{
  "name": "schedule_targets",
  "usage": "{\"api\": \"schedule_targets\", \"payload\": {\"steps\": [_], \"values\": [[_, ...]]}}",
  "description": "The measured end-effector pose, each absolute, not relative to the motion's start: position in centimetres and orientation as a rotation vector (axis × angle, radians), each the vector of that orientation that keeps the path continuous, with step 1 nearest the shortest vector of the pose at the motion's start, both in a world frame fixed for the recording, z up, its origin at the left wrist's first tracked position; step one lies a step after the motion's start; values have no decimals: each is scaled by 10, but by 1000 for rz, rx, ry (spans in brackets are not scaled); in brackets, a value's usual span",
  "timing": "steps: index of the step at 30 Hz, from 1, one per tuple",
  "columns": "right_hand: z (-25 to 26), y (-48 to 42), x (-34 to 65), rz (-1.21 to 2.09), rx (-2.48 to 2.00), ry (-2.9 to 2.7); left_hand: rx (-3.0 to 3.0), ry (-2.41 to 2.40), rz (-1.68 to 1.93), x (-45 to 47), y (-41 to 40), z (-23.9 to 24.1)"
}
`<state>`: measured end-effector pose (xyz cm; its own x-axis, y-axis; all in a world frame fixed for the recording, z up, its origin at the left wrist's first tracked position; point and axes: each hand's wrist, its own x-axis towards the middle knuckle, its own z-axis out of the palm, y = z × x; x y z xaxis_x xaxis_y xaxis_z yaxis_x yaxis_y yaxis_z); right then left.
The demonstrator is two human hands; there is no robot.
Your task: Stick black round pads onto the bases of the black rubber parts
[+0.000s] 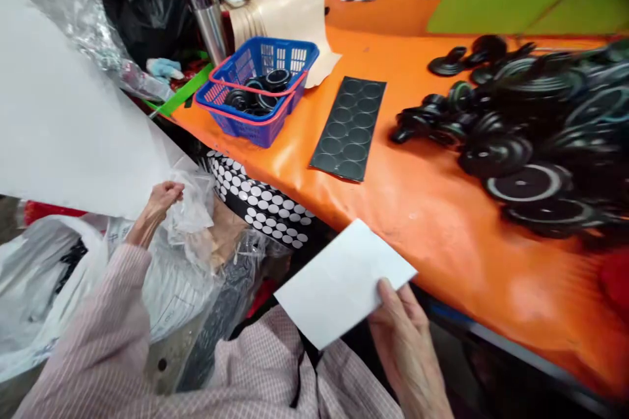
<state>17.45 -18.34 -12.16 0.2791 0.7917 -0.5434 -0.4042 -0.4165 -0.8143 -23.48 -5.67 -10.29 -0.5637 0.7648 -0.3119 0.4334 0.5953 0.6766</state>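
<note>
My right hand (405,340) grips a blank white rectangular sheet (344,281) by its right corner, thumb on top. The sheet is tilted over my lap, close to the table's front edge. Off to the left, my left hand (164,201) is closed, with the fingers pressed together; what they hold, if anything, is too small to tell. Crumpled clear plastic (191,209) hangs right beside that hand, and a large white panel (73,111) rises behind it. On the orange tabletop (393,209) lies a black sheet of round stickers (348,127).
A blue basket (280,134) with pink handles holds black round parts. Heaped black suction-cup-like parts (521,124) cover the table's right side. A steel flask (204,6) stands at the back left. White plastic bags (162,301) lie below on the left.
</note>
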Motion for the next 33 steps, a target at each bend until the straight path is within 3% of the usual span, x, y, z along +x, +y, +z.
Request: {"api": "schedule_targets", "payload": {"steps": [3, 7, 11, 13, 17, 22, 29, 33], "values": [[-104, -179, 170, 1307, -1388, -649, 875, 1887, 651, -177, -98, -94], [-66, -177, 171, 960, -1141, -1446, 562, 962, 460, -87, -137, -68], [-54, -187, 178, 645, -915, -1950, 472, 946, 761, -38, -136, -51], [-61, -193, 182, 622, -1070, -1889, 495, 988, 832, -28, -132, -50], [-71, -200, 186, 853, -1522, -1250, 568, 977, 871, -10, -129, -55], [-73, -187, 188, 1260, -1385, -795, 646, 930, 830, 16, -124, -53], [-88, -160, 221, 1107, -1459, -851, 745, 925, 547, 27, -126, -64], [-81, -162, 227, 499, -1713, -1159, 708, 912, 610, 34, -129, -70]]}}
